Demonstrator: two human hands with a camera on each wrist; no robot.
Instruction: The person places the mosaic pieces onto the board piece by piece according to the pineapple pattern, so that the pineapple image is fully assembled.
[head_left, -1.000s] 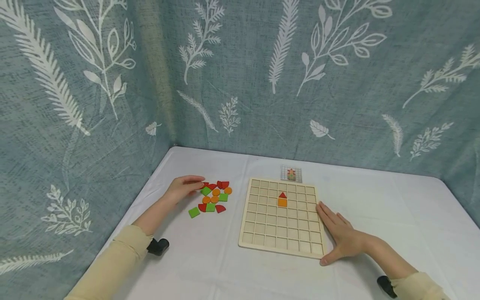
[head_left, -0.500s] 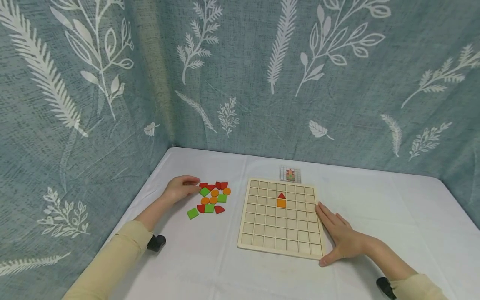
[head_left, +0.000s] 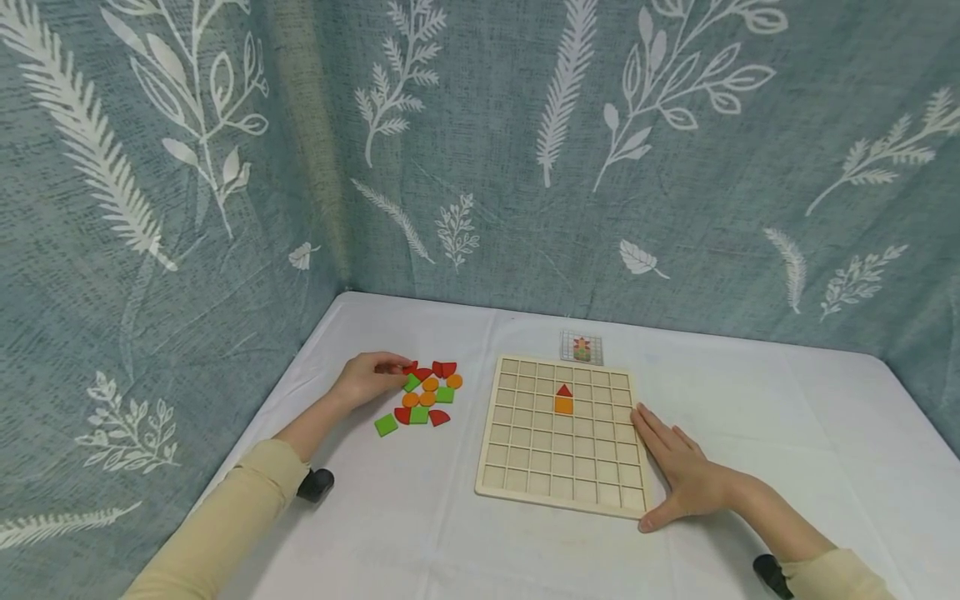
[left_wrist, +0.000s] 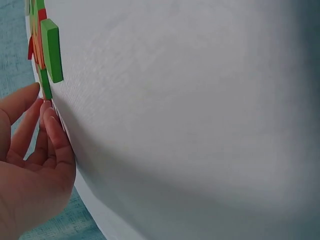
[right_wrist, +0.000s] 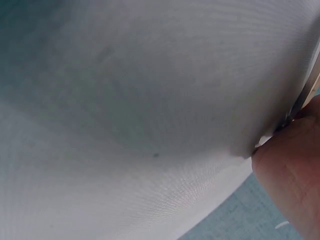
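My left hand (head_left: 365, 379) is at the left edge of a group of small flat pieces. Its thumb and forefinger pinch a red piece (head_left: 411, 367), which shows partly between the fingertips in the head view; the left wrist view hides it. Right by it lies a green square (head_left: 412, 383), among orange discs (head_left: 427, 399) and several red pieces with curved edges. My right hand (head_left: 681, 475) lies with straight fingers along the right edge of a wooden grid board (head_left: 531, 460), its thumb at the near right corner. A red triangle (head_left: 564, 390) sits above an orange square (head_left: 564, 406) on the board.
A small pattern card (head_left: 581, 347) lies behind the board. One green square (head_left: 386, 425) lies nearest to me, at the front of the pieces. The white-covered table (head_left: 450, 525) meets a blue-green leaf-print curtain (head_left: 480, 150) at its back and left.
My left hand drew back slightly to the left, then returned to the right, and the red piece at its fingertips shifted a little. The right hand and the board stay in place.
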